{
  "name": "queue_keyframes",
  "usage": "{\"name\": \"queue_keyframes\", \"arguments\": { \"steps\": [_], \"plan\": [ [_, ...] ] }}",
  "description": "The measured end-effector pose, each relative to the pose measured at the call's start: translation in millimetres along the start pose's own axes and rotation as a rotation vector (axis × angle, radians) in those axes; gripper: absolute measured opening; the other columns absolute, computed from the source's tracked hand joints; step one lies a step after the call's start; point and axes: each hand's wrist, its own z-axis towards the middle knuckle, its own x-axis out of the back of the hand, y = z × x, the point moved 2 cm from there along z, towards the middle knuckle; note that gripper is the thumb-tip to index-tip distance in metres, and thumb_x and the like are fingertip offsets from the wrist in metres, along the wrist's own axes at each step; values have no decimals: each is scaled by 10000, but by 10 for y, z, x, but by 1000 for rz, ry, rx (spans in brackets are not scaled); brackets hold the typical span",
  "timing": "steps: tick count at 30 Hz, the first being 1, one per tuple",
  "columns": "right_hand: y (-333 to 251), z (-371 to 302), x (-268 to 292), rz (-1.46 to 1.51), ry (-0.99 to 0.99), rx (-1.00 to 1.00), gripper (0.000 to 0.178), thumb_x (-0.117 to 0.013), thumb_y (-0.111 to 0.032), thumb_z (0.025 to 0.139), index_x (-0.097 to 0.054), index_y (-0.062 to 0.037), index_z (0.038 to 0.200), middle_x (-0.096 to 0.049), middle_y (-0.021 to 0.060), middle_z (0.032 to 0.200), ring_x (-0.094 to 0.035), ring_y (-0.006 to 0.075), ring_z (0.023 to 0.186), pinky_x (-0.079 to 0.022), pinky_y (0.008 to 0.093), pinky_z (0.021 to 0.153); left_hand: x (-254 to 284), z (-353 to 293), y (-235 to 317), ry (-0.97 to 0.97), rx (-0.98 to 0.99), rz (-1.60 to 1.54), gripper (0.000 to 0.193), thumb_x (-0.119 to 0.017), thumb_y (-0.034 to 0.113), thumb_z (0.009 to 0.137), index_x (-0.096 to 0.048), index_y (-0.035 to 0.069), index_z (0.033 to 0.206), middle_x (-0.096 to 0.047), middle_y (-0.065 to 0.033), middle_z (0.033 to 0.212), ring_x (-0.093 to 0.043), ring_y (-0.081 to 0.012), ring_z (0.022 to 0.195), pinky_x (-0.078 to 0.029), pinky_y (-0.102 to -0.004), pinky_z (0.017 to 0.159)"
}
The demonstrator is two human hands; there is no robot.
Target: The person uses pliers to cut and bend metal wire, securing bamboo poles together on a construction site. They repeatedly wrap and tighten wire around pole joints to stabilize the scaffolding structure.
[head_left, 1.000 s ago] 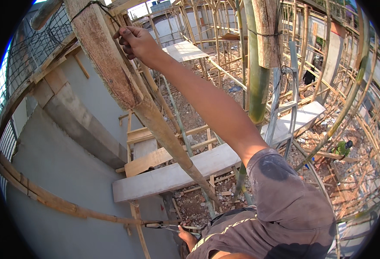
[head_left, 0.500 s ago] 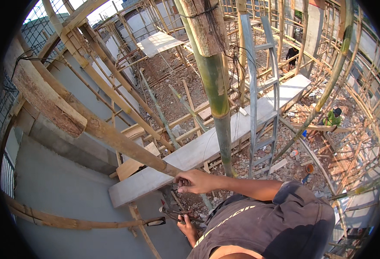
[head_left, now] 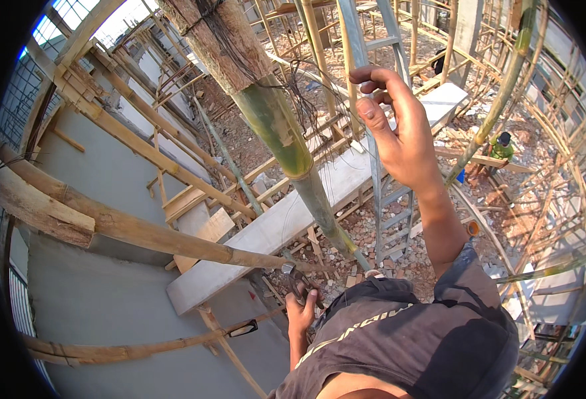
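My right hand [head_left: 404, 143] is raised in front of the aluminium ladder [head_left: 377, 179], with its fingers curled but apart and nothing visible in them. To its left, an upright green bamboo post [head_left: 276, 136] has a split piece of wood [head_left: 229, 50] tied to its upper part. Thin dark wires [head_left: 299, 90] dangle beside this post. Lower down, my left hand [head_left: 302, 311] grips a pair of metal pincers [head_left: 298, 282], jaws upward. The pincers are close to the near end of a long bamboo pole [head_left: 193, 246] slanting in from the left.
A long pale concrete beam [head_left: 219, 282] crosses below me. Grey plastered wall [head_left: 120, 306] and another bamboo pole [head_left: 133, 351] lie left. Rubble covers the ground. A person in green [head_left: 502, 147] is farther off right, near bamboo scaffolding [head_left: 559, 153].
My right hand has left the bamboo pole's end and risen up and right, its fingers parting. My left hand has lifted slightly with the pincers, now turned jaws up. The view has shifted.
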Motion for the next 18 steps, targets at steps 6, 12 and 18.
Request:
{"name": "queue_keyframes", "arguments": {
  "steps": [6,12,18],
  "plan": [
    [255,288,-234,-221,-334,-49,315,-601,-259,1017,-629,39,1117,-705,168,995,-651,265,875,-504,375,798,-92,-100,-115,21,46,79,144,-576,94,965,-651,-21,1010,-668,-53,771,-648,-138,696,-519,-296,659],
    [330,452,-282,-89,-363,-73,306,-499,-227,1070,-644,34,1003,-641,104,739,-624,189,708,-478,336,663,-23,-206,-245,143,129,31,151,-578,105,982,-640,-30,1012,-622,-49,764,-631,-135,677,-551,-303,656],
    [487,1069,-185,15,-66,-173,278,-481,-277,1082,-602,-29,1054,-466,-12,675,-435,63,599,-373,242,550,17,-181,-204,195,163,-24,142,-581,100,991,-614,-38,1005,-605,-58,785,-625,-145,706,-595,-333,687]
  ]
}}
